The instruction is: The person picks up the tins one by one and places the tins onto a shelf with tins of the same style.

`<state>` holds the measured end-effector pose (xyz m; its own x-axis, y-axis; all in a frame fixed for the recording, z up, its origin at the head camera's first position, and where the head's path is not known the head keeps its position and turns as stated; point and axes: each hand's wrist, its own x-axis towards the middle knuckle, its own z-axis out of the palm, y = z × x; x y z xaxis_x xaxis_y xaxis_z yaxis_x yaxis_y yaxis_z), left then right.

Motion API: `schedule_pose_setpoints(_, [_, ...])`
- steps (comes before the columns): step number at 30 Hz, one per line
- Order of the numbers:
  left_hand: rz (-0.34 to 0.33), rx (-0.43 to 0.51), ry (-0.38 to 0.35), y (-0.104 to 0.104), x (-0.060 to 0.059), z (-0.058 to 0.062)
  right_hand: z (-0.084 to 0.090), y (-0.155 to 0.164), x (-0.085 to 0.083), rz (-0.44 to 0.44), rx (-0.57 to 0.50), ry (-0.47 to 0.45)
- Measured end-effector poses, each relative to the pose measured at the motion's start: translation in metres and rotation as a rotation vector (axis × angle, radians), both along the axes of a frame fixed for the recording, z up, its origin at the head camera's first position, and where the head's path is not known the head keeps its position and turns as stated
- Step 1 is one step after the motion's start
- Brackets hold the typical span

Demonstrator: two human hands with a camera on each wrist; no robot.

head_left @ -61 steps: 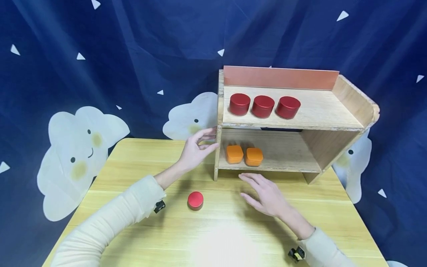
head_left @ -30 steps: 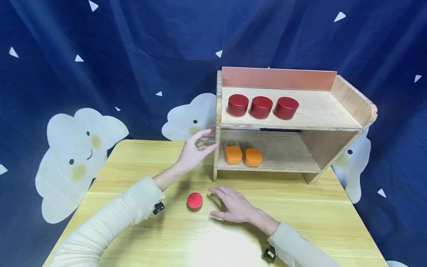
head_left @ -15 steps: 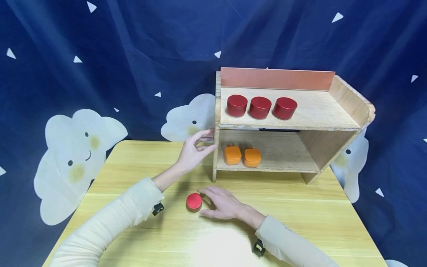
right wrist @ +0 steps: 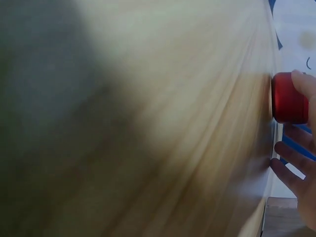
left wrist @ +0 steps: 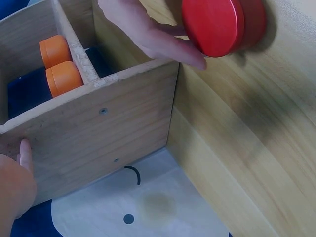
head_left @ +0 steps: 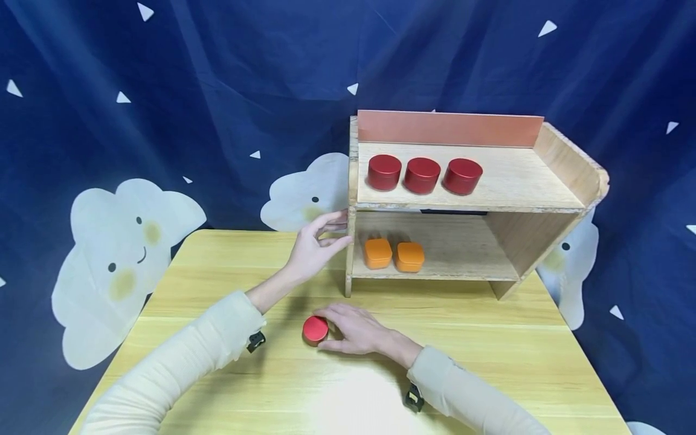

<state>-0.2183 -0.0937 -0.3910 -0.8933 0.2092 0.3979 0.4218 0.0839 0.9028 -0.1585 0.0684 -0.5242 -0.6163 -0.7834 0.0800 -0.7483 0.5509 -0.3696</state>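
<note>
A small round red tin [head_left: 315, 330] with a flat lid stands on the table. My right hand [head_left: 356, 329] is around its right side, thumb on the near side and fingers on the far side; it pinches the tin in the right wrist view, where the thumb lies over the red tin [right wrist: 289, 98]. My left hand [head_left: 315, 244] rests against the left side panel of a wooden shelf unit [head_left: 467, 205], fingers fairly straight; in the left wrist view a fingertip presses the side panel [left wrist: 98, 133].
Three red tins [head_left: 422, 175] stand in a row on the upper shelf. Two orange square tins [head_left: 377, 254] sit at the left of the lower shelf. The pale wooden table [head_left: 234, 386] has a bright glare spot. A blue curtain [head_left: 272, 72] with clouds hangs behind.
My right hand has moved left from in front of the shelf to the red tin on the table. My left hand has stayed at the side panel. The view has shifted slightly.
</note>
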Motion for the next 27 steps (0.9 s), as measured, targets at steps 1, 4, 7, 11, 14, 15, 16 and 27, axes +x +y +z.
schedule_pose_setpoints(1, [0.0,0.001,0.0,0.0,0.0,0.0,0.0,-0.001,-0.001,0.005,0.003,0.004])
schedule_pose_setpoints(4, [0.002,0.001,0.003,0.0,0.0,-0.001,-0.001,-0.002,-0.002,0.015,0.011,0.012])
schedule_pose_setpoints(7, [0.002,-0.004,0.006,0.0,0.0,-0.002,-0.001,-0.001,-0.004,0.018,0.013,0.004])
schedule_pose_setpoints(11, [0.001,-0.004,0.007,0.0,-0.001,-0.002,0.0,0.003,-0.003,0.014,0.015,-0.007])
schedule_pose_setpoints(14, [0.002,0.004,0.004,0.0,-0.001,-0.002,0.001,0.007,-0.002,0.007,0.013,-0.009])
schedule_pose_setpoints(15, [0.002,0.006,0.004,0.0,-0.001,-0.001,0.002,0.008,-0.002,0.006,0.012,-0.008])
schedule_pose_setpoints(16, [0.002,0.007,0.003,0.0,-0.001,-0.001,0.002,0.009,-0.002,0.006,0.01,-0.007])
schedule_pose_setpoints(27, [0.002,0.002,-0.009,0.0,-0.001,-0.001,0.001,0.025,0.001,0.023,-0.027,0.005])
